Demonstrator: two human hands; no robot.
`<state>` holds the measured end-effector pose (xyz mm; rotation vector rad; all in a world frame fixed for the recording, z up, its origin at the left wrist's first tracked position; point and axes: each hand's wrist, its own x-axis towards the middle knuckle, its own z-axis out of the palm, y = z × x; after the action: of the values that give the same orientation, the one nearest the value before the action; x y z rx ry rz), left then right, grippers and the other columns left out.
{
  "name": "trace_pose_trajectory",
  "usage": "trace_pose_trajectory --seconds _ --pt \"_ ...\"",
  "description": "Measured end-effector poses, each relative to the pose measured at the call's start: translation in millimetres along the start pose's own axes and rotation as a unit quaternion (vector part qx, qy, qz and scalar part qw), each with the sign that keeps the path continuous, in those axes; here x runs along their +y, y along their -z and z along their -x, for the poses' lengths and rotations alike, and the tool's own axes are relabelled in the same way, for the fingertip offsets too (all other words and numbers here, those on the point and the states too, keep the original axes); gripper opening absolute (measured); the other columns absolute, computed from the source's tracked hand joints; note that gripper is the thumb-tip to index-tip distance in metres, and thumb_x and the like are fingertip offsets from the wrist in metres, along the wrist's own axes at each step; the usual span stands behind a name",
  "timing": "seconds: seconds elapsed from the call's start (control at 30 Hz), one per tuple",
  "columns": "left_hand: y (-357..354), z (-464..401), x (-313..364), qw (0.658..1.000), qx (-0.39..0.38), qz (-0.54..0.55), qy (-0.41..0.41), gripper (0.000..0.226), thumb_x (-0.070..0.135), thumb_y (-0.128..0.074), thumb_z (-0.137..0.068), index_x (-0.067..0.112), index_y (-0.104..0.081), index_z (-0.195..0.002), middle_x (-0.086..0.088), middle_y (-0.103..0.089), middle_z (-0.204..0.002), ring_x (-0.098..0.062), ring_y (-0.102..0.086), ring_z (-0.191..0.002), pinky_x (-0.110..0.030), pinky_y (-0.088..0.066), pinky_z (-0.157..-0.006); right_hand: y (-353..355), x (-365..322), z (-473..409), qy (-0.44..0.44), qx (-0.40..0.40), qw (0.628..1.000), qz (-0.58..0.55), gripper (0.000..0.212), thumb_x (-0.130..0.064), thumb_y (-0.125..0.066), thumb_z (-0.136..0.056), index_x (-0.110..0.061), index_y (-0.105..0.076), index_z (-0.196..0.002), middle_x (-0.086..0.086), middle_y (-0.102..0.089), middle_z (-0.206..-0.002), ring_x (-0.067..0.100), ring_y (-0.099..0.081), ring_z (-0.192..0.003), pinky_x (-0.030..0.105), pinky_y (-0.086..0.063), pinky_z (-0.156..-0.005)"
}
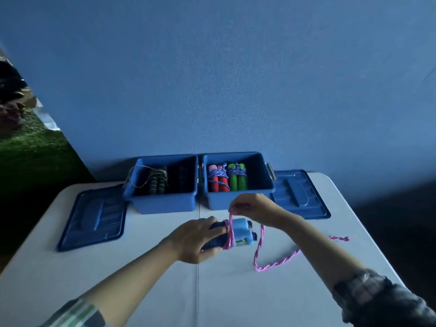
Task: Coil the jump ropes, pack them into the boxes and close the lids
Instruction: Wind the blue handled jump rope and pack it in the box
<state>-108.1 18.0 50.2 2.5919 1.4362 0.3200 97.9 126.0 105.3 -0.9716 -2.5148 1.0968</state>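
Note:
My left hand [197, 239] grips a pair of dark blue jump-rope handles [240, 233] with light blue ends, held together on the table. A pink braided rope [276, 263] is wound around them; my right hand [253, 207] pinches a loop of it just above the handles. The loose rope trails right across the table. Behind stand two open blue boxes. The left box [165, 204] holds a dark-handled rope with a grey cord. The right box [238, 201] holds a coiled red-handled rope [218, 180] and a green-handled one [237, 179].
Two blue lids lie flat on the white table [141, 291]: one [93, 217] left of the left box, the other [299, 194] right of the right box. A blue wall rises behind the boxes. The table's rounded corners are near both lids.

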Motion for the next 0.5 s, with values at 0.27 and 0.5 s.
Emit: trace_pose_trajectory --seconds 0.27,0.5 --pt "19.1 -4.2 13.6 0.988 0.075 0.132 -0.01 0.049 0.047 -0.055 -0.091 0.03 -0.04 -0.134 -0.005 -0.051 -0.115 -0.02 -0.058 -0.088 -0.03 -0.05 -0.073 8.4 20.8 7.8 -0.071 0.032 0.972 -0.22 0.025 -0.011 -0.073 -0.075 -0.009 -0.072 -0.1 -0.015 -0.071 -0.093 -0.008 -0.063 -0.09 0.006 -0.044 -0.084" --pt "17.1 -10.5 13.3 0.964 0.166 0.205 0.039 0.038 0.04 -0.057 -0.09 0.025 -0.046 -0.122 0.004 -0.051 -0.107 -0.011 -0.054 -0.092 -0.027 -0.045 -0.082 -17.7 37.8 7.0 -0.154 0.076 0.968 -0.185 0.044 0.019 -0.041 -0.081 -0.01 -0.069 -0.062 0.011 -0.067 -0.059 0.011 -0.052 -0.051 0.03 -0.047 -0.053"
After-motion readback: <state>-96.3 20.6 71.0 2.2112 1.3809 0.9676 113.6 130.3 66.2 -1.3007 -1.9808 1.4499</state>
